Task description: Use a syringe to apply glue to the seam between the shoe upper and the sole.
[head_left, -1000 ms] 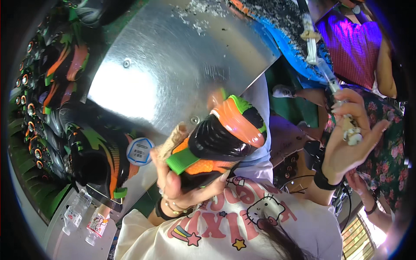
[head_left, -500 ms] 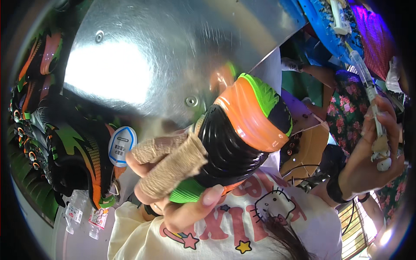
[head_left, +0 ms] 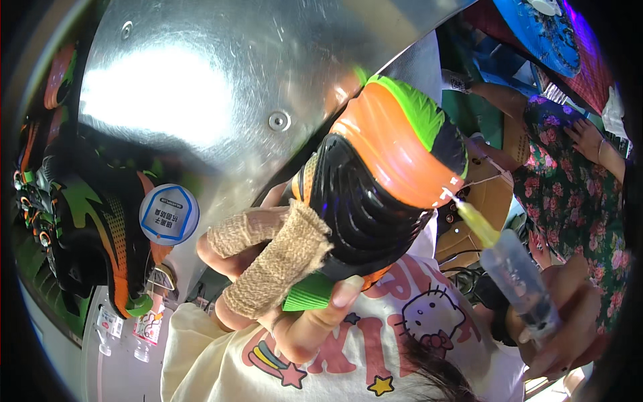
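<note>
My left hand (head_left: 264, 281), its fingers wrapped in tan cloth tape, grips a shoe (head_left: 372, 224) by the side, thumb beneath. The shoe has a black ribbed side, an orange and lime-green sole facing up and right, and a green pull tab. In my right hand (head_left: 576, 311) is a clear plastic syringe (head_left: 517, 278) with a yellow needle hub, pointing up and left. Its thin tip is at the edge of the orange sole, where small white marks show. The fingers curl round the barrel; the palm side is partly hidden.
A shiny metal plate (head_left: 268, 60) fills the upper left. Several black, green and orange shoes (head_left: 87, 221) stand at left, one with a round tag (head_left: 169, 214). A blue tray (head_left: 546, 40) lies at upper right. A person in a flowered garment (head_left: 562, 174) is beyond.
My right hand has brought the syringe down and left from beside the blue tray to the sole's edge. My left hand still holds the shoe, in nearly the same place.
</note>
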The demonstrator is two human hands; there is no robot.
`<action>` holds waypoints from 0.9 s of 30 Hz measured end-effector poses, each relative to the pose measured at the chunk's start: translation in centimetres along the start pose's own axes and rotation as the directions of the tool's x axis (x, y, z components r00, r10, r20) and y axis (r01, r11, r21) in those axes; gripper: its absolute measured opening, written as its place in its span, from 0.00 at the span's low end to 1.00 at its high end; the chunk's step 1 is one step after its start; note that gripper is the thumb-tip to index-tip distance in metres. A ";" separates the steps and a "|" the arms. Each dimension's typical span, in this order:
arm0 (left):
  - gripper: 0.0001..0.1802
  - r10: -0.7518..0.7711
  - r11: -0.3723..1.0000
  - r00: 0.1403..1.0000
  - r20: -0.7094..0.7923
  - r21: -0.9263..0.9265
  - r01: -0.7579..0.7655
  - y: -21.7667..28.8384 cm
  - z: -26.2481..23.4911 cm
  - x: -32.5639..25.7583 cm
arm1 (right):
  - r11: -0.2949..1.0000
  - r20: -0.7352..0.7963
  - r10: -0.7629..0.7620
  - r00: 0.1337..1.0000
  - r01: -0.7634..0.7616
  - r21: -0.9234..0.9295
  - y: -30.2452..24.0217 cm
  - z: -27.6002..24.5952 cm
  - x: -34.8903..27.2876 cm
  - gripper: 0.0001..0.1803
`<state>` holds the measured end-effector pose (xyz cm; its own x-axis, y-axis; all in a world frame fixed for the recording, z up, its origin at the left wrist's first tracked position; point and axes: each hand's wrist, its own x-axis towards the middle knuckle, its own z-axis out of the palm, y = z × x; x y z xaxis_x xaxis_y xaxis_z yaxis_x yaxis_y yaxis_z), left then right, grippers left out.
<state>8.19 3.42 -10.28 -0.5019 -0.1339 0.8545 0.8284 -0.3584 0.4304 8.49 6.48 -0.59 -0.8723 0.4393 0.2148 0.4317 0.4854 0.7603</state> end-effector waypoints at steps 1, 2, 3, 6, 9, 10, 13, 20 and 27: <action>0.13 0.000 0.997 1.000 0.003 -0.072 0.001 0.9 2.4 0.3 | 0.998 0.058 0.049 0.997 -0.050 0.025 3.4 1.1 -1.0 0.24; 0.13 -0.012 0.997 1.000 -0.017 -0.074 0.011 0.9 2.0 -0.1 | 0.997 0.087 0.031 0.996 -0.037 0.068 3.7 1.7 -2.0 0.23; 0.13 -0.023 0.997 0.999 -0.037 -0.075 0.020 0.7 1.5 -0.5 | 0.993 0.114 0.011 0.993 -0.024 0.112 3.8 2.2 -2.8 0.22; 0.14 -0.009 0.999 0.999 -0.046 -0.047 0.007 0.7 0.5 -0.6 | 0.951 0.177 -0.042 0.983 -0.015 0.309 5.1 3.8 -4.5 0.21; 0.14 -0.001 1.000 0.998 -0.056 -0.028 -0.001 0.7 -0.5 -0.5 | 0.874 0.236 -0.105 0.966 -0.024 0.485 10.3 6.5 -9.0 0.20; 0.14 0.004 1.000 0.998 -0.058 -0.022 -0.006 -0.6 0.8 0.1 | 0.841 0.253 -0.127 0.959 -0.031 0.540 12.0 7.0 -10.5 0.20; 0.14 0.012 0.999 0.998 -0.066 -0.035 -0.014 -3.8 5.6 1.6 | 0.775 0.295 -0.156 0.943 -0.068 0.629 15.8 7.2 -12.0 0.21; 0.15 0.038 0.999 0.998 -0.049 -0.018 -0.039 -4.5 5.3 2.4 | 0.966 -0.031 -0.258 0.966 0.257 -0.015 14.7 8.6 -10.4 0.30; 0.16 0.023 0.998 0.997 -0.069 -0.052 -0.027 -1.4 2.7 0.3 | 0.962 -0.189 -0.258 0.948 0.269 0.039 15.1 10.0 -10.1 0.18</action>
<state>7.59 6.36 -9.82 -0.4986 -0.2060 0.8420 0.8275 -0.4025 0.3915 26.13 17.00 2.60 -0.9812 0.1481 0.1237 0.1893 0.6146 0.7658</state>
